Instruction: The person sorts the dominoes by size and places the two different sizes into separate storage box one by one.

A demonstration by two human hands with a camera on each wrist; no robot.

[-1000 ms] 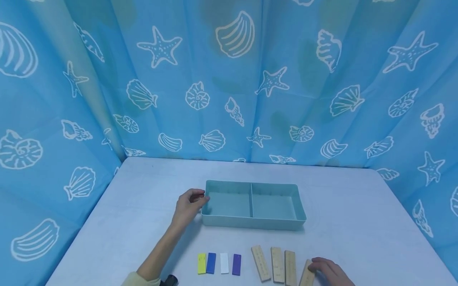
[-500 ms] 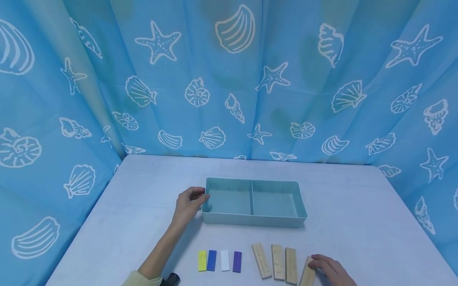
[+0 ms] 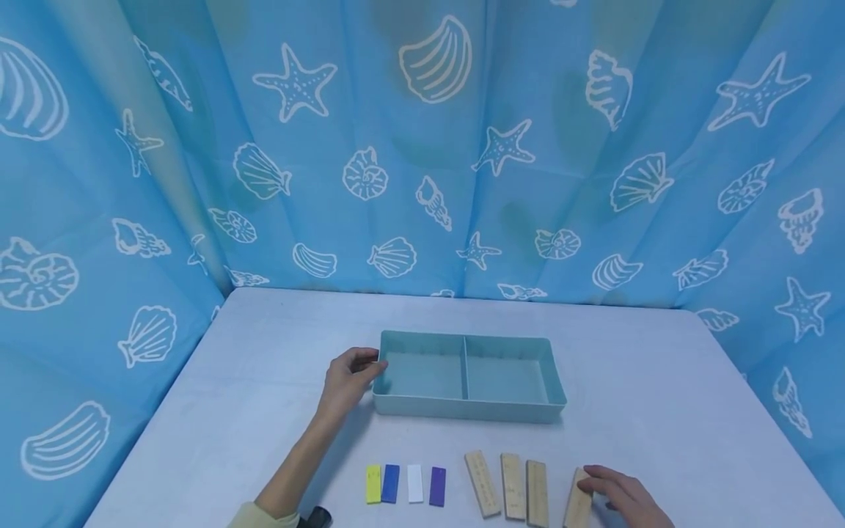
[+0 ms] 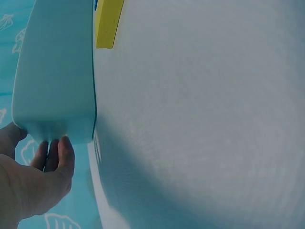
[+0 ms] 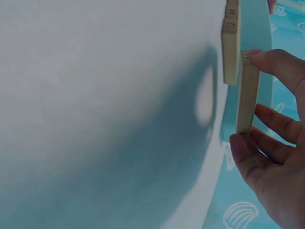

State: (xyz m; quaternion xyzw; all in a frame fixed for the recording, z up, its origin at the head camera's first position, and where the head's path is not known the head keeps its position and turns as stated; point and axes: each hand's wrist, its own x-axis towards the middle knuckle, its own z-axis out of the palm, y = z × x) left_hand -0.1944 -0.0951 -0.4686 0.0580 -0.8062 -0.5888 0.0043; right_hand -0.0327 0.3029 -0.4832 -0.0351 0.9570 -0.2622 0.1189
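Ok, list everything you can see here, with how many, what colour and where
Tray: one, pale teal, two compartments, middle of the table.
Coloured blocks: four, yellow, blue, white, purple, in a row at the near edge, left of the wooden ones.
Wooden blocks: four, light wood, near edge on the right; the rightmost is held.
Table: one, white.
Curtain: blue with white shells and starfish, behind and at both sides.
Left hand: grips the tray's left end.
Right hand: pinches the rightmost wooden block.
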